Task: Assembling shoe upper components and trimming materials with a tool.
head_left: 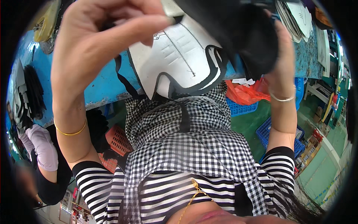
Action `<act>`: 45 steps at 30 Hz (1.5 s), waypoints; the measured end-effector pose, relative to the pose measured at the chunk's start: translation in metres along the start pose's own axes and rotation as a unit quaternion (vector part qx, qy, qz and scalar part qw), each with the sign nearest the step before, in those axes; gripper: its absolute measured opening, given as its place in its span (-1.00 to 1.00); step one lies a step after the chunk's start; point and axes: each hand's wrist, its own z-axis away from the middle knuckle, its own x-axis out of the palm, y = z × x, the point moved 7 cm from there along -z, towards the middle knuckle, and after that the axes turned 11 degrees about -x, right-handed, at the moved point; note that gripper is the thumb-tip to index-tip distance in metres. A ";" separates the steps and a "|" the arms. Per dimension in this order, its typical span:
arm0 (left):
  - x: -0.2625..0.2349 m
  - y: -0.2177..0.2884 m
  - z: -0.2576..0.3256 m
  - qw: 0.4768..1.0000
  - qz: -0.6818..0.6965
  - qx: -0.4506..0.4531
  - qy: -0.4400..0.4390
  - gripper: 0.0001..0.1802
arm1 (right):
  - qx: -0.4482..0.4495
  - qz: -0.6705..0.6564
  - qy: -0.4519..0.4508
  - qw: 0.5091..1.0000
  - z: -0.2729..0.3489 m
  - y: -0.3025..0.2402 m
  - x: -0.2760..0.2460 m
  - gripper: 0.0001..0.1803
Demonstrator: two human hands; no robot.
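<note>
Hands raised, left hand (100, 41) grip pinching white panel (179, 56), right hand (278, 56) clutching black fabric (242, 33).

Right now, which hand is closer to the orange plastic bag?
Right. The right hand holds black fabric just above the orange plastic bag; the left hand is far across the white shoe piece.

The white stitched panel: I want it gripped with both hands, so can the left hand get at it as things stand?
Probably yes: the left hand is raised right beside the white stitched panel, fingertips at its upper edge, nothing between them.
</note>
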 end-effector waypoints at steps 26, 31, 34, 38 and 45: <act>0.058 -0.016 -0.024 0.967 -0.244 0.016 -0.076 -0.85 | -0.349 0.155 -0.226 0.896 -0.005 -0.038 0.069 -0.84; 0.047 -0.004 -0.022 0.928 -0.373 0.020 -0.016 -0.79 | -0.391 0.221 -0.311 0.838 -0.008 -0.045 0.074 -0.84; 0.040 -0.009 -0.023 0.941 -0.334 -0.034 -0.038 -0.77 | -0.400 0.209 -0.275 0.849 -0.017 -0.043 0.071 -0.83; 0.040 -0.012 -0.026 0.944 -0.320 -0.052 -0.061 -0.79 | -0.380 0.234 -0.294 0.846 -0.019 -0.042 0.079 -0.80; 0.040 -0.018 -0.024 0.934 -0.344 -0.056 -0.084 -0.81 | -0.301 0.255 -0.309 0.865 -0.043 -0.054 0.073 -0.75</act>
